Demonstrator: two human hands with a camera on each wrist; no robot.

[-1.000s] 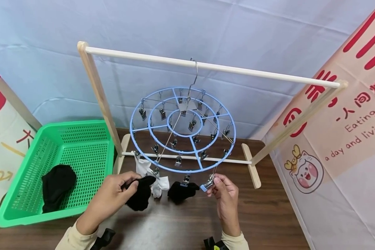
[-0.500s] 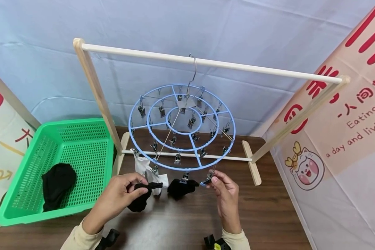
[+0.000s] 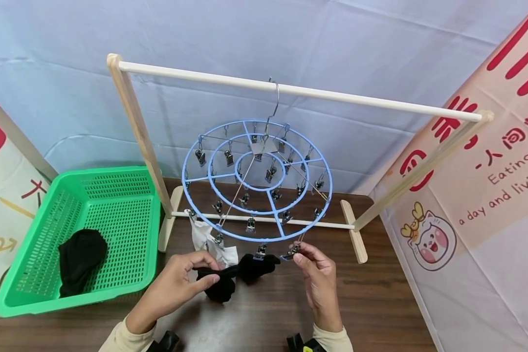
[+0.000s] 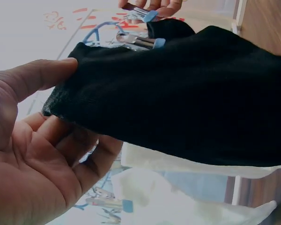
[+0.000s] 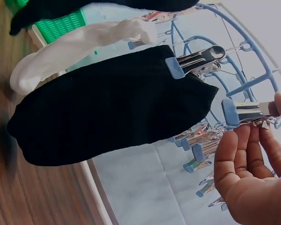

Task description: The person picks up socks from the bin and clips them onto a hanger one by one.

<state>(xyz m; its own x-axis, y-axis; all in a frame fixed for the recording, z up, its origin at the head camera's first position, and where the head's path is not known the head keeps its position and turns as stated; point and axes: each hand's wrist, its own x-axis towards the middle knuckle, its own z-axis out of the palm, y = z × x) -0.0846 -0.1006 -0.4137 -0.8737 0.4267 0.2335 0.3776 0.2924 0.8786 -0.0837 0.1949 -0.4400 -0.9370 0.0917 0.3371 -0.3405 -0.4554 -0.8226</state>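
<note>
Between its thumb and fingers, my left hand [image 3: 180, 281] pinches the cuff of a black sock [image 4: 178, 93], whose far end droops. My right hand [image 3: 319, 283] holds a metal clip [image 5: 246, 112] with blue tips, hung from the front of a round blue clip hanger [image 3: 264, 240]. No fabric sits in that clip. Just left of it, a second black sock [image 5: 107, 108] hangs by its own clip. White socks [image 3: 202, 235] hang further left, partly behind the left hand. In the head view the held sock overlaps the hanging black one.
A wooden rack [image 3: 356, 99] bears the hanger by its hook, and several bare clips dangle from the rings. On the left stands a green basket [image 3: 77, 304] with a black sock [image 3: 82, 259] inside. Brown tabletop [image 3: 378, 303] lies below; cloth walls [image 3: 378, 44] rise behind.
My left hand has moved right with the black sock, toward the hanging black sock. The right hand stays at the clip, which has tilted flatter.
</note>
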